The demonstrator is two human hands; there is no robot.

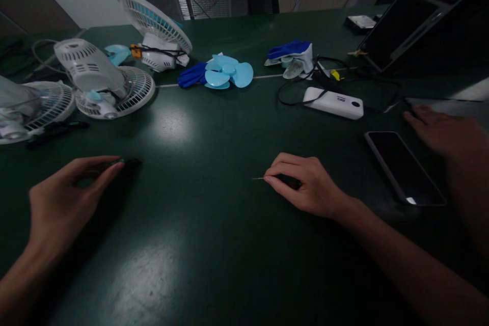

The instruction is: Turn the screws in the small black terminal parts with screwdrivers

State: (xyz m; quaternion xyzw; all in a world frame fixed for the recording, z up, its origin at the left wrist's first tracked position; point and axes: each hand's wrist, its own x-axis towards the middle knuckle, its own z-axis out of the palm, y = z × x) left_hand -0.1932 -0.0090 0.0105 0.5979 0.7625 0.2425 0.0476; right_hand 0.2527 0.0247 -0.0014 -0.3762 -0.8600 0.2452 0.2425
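Green surface (214, 244); wht box (324, 100), 1 o'clk, digits (341, 99) blurry. R hand (309, 186) pinches thin rod (257, 179) pointing 9 o'clk; L hand (64, 198) pinches dk bit (132, 162).

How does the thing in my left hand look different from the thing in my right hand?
The dark piece in your left hand looks blackish and thicker, while the thin sliver in your right hand is paler and very slim. The dark piece pokes out toward the picture's right; the thin sliver points toward its left. Both are pinched at the fingertips, partly hidden.
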